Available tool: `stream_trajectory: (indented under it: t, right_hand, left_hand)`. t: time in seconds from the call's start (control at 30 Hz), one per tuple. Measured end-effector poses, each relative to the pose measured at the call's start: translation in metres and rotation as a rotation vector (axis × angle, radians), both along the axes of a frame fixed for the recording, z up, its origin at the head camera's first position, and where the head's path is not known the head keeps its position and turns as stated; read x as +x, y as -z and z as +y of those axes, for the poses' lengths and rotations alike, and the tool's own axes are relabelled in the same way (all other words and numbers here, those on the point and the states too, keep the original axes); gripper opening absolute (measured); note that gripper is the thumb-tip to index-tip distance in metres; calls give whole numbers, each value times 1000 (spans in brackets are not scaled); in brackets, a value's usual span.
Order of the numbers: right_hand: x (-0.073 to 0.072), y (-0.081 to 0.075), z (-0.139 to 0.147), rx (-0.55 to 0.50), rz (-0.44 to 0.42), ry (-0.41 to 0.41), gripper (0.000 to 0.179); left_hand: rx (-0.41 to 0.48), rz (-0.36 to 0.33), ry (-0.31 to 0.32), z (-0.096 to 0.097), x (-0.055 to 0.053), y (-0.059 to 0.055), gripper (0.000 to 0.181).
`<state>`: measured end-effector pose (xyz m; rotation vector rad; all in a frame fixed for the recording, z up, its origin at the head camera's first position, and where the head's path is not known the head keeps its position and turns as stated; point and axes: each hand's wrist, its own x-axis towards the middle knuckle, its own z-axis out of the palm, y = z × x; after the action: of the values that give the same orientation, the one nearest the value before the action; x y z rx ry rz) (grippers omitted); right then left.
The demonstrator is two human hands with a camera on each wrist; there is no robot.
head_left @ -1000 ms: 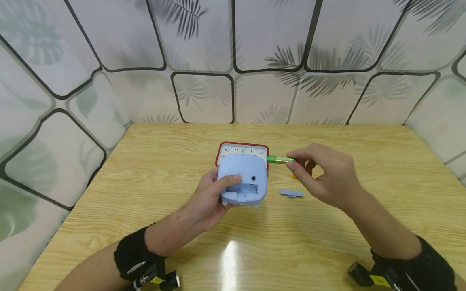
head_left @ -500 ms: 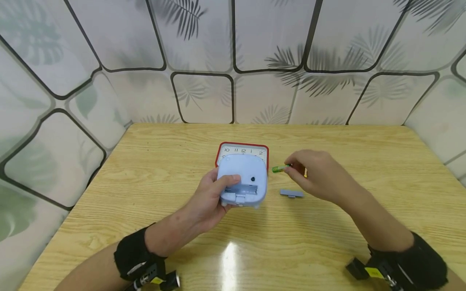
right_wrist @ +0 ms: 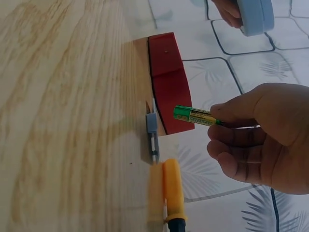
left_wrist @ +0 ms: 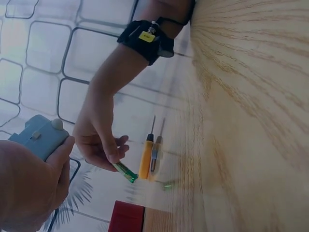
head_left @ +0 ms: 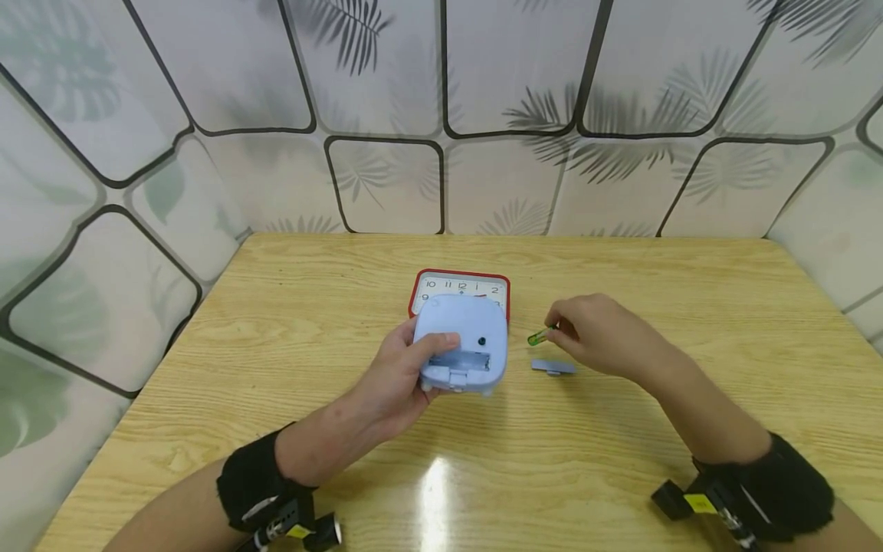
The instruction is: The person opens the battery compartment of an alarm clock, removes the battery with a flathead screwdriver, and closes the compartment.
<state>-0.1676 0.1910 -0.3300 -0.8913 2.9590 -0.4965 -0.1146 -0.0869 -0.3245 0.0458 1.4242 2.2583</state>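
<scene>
Here, the person's right grip pinches the green battery between thumb and finger above the counter, its long axis slanting in the head view so that the free end points left and toward the person. The left grip clasps the blue device, whose slot runs left to right, nearly parallel to the blue-grey strip lying near the battery.

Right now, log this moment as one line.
left hand: holds blue device | right hand: pinches battery | bay: uncovered | cover: on table | screwdriver: on table
</scene>
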Motion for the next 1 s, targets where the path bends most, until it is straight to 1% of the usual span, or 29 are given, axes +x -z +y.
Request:
stream_trajectory:
  t: [0.23, 0.33, 0.47, 0.6, 0.83, 1.0]
  right_hand:
    - [-5, 9, 3, 16, -33, -11, 4]
    - [-6, 11, 3, 26, -63, -9, 4]
    - [-6, 11, 3, 65, -114, 8, 5]
    - [-6, 12, 3, 119, -149, 13, 5]
    - [-6, 14, 4, 159, -129, -20, 3]
    - [-7, 15, 5, 181, -152, -10, 2]
  left_hand:
    - [-14, 22, -13, 0, -1, 1, 52]
    - [-10, 20, -10, 0, 0, 0, 52]
    - [-3, 11, -3, 0, 0, 1, 53]
    - [-7, 17, -5, 1, 0, 1, 53]
    - [-22, 21, -26, 1, 0, 1, 51]
    - [-8, 15, -20, 1, 0, 1, 51]
